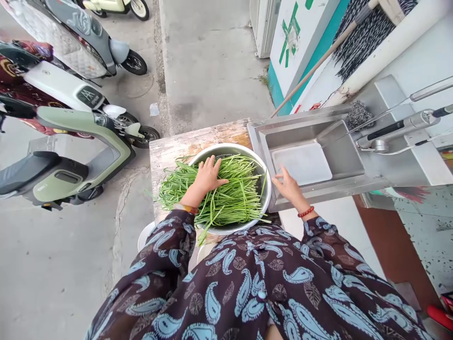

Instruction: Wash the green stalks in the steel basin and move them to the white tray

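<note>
Greens (233, 193), long and thin, lie heaped in a wide metal basin (266, 198) right in front of the person's dark shirt (247, 283), which has a blue paisley print. Their leafy ends spill over the basin's left side. The left hand (208, 175) rests on top of the heap, its fingers spread wide and the thumb pointing right; it is not closed around any stalks. The right hand (287, 186) hovers just beside the basin's right rim, empty, its fingers loosely bent and apart. A red bead bracelet (306, 212) circles the right wrist.

Under the basin is a worn wooden board (208, 137), and the edge of a white container (144, 236) shows below its left side. To the right, a steel sink (347, 151) holds a pale flat board (304, 163); a dark scourer (360, 114) sits at its far right corner. Farther off, a mop (371, 38) leans beyond the sink, and scooters (81, 170) stand on the pavement (205, 71) at the left.
</note>
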A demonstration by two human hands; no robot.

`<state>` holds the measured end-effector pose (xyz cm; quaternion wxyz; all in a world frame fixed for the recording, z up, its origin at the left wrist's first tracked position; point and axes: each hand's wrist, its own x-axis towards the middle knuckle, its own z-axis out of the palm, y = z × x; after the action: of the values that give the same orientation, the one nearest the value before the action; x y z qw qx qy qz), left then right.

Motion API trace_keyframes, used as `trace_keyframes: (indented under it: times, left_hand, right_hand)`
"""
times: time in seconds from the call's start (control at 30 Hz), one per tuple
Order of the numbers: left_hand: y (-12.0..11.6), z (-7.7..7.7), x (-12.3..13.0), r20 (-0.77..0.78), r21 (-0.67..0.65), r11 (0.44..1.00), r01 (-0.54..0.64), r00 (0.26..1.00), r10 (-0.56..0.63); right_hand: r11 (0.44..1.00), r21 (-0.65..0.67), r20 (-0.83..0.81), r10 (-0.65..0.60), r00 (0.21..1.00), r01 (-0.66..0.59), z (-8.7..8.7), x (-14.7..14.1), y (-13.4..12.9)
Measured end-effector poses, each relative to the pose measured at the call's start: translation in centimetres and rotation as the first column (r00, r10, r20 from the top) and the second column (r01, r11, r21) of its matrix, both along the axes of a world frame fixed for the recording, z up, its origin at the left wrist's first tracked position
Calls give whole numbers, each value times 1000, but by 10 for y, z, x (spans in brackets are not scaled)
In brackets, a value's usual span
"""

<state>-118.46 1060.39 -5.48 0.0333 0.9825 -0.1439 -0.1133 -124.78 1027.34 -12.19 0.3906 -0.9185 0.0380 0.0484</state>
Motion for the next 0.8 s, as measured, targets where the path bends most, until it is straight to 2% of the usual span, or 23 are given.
trace_keyframes:
  times: [0.1,0.17,0.23,0.33,0.43,0.5,0.57,0.63,0.7,0.73,0.8]
  left_hand:
    - [-7,-12,17,-105,95,994,61,993,-51]
    - [-7,-20,25,-164,132,989,69,985,-47]
    - [-4,-26,30,-210,139,990,33,978,-4]
    - [8,-32,34,-242,122,989,-82,964,109]
    - [26,-38,35,-224,84,962,-261,936,273]
    - [39,-42,36,-212,14,913,-407,892,400]
    - [52,-47,35,-211,-102,828,-551,826,523]
    - [64,-51,32,-222,-224,722,-654,756,616]
    - [73,-55,29,-233,-294,648,-703,710,665]
    - [76,-56,27,-226,-304,639,-706,706,672]
    - [82,-58,23,-159,-324,688,-649,754,637]
  right_hand:
    - [993,114,-279,52,959,-21,-21,-49,24]
    - [994,108,-340,18,940,20,-27,-66,43]
    - [996,20,-311,-77,947,87,-28,-66,55]
    - [993,-65,-196,-114,974,103,-20,-35,56]
    - [996,-81,-93,-37,995,29,-4,21,48]
    - [996,-85,-31,9,999,-12,11,59,43]
    - [998,-66,96,10,995,-4,27,85,41]
    - [1000,16,223,-6,975,3,38,90,43]
    - [983,174,204,16,979,-52,40,71,49]
    - [957,277,131,45,990,-80,37,57,54]
    - [871,485,-46,116,992,-79,24,29,67]
